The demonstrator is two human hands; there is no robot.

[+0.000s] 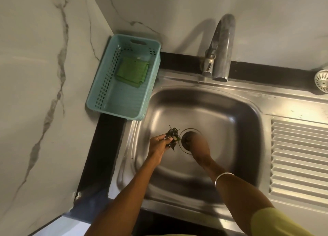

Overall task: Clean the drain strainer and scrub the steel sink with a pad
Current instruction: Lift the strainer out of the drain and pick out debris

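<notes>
Now left hand [160,143] pinching dark leaf scraps [171,135]; right hand [199,147] blurred over drain [190,140], grip unclear.

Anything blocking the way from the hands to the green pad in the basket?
Nothing visible. The green pad lies uncovered in the open-topped teal basket left of the sink. But the left hand is full of dark leafy debris, and the right hand is at the drain.

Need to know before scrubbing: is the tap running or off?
Off: no water falls from the faucet spout, and the sink basin shows no stream.
</notes>
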